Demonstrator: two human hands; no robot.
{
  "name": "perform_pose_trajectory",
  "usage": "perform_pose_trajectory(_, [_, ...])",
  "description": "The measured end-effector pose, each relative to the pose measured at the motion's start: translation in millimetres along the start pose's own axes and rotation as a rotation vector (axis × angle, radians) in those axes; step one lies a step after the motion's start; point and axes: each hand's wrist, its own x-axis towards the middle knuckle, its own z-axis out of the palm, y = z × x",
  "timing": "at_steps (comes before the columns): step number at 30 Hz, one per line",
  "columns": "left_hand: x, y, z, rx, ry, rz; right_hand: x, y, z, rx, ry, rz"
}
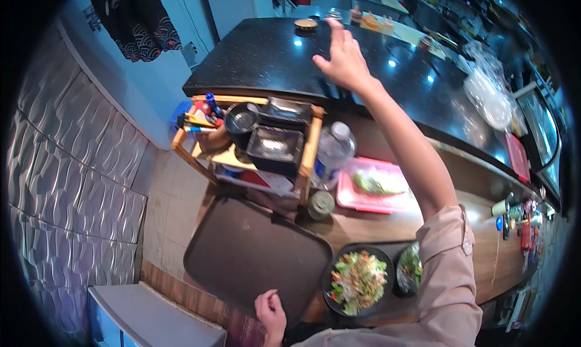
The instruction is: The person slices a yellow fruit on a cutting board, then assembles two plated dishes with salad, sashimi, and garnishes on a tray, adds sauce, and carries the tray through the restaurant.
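Note:
My right hand [344, 56] reaches out over the black speckled counter [258, 52], fingers extended and apart, holding nothing. Nearest to it is a small shallow bowl [306, 25] on the counter's far edge, just left of the fingertips. Low in the view, my left hand [271, 313] is loosely curled with nothing visible in it, over the near edge of a dark serving tray [254, 251]. To the right of that tray, a black plate of chopped salad [358, 281] sits on another dark tray. Beside it my sleeve partly hides a dark bowl of greens [408, 270].
A wooden rack [313, 143] holds black boxes [276, 147] and pens. Beside it stand a large plastic bottle [336, 147], a lidded jar [321, 205] and a pink tray [363, 202] with bagged greens. Bagged plastic lids [490, 97] lie on the counter's right. A textured wall panel [77, 165] bounds the left.

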Motion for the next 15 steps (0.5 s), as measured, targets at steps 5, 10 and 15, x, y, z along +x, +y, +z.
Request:
perform_pose_trajectory(5, [73.1, -37.4, 7.7, 0.241, 0.15, 0.009, 101.9, 66.9, 122.8, 0.104, -0.106, 0.429])
perform_pose_trajectory(10, [105.7, -61.8, 38.8, 0.414, 0.211, 0.027, 156.1, 109.6, 181.6, -0.069, -0.125, 0.394])
perform_pose_trajectory(15, [106.7, -63.0, 42.3, 0.533, 0.297, 0.025, 195.8, 139.4, 207.1, -0.119, -0.137, 0.311])
